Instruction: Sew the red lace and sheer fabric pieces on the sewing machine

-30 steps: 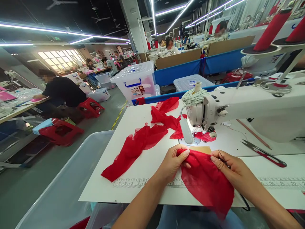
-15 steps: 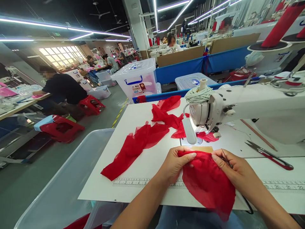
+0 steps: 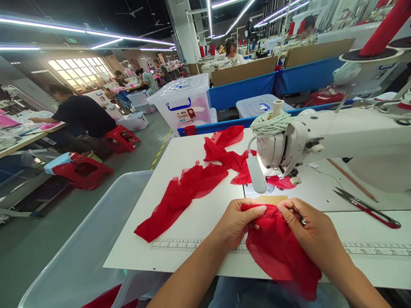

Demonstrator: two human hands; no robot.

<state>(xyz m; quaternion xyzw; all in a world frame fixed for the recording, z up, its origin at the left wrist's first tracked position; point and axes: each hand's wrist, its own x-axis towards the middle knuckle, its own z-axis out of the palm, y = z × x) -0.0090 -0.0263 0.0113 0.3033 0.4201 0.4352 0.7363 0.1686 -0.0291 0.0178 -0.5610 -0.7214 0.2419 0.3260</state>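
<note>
The right hand (image 3: 313, 233) had slid toward the left hand (image 3: 237, 222), both sets of fingers pinched shut on the red fabric (image 3: 279, 252). The fabric lay at the tabletop's (image 3: 192, 214) near edge, at six o'clock from the sewing machine (image 3: 321, 141). The edge seemed to be getting aligned; feeding it under the needle would likely call for keeping that edge flat.

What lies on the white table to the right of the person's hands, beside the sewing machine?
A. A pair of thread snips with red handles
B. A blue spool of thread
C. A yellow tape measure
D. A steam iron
A: thread snips with red handles lie on the white table, to the right of the right hand that pinches the red fabric.
</note>
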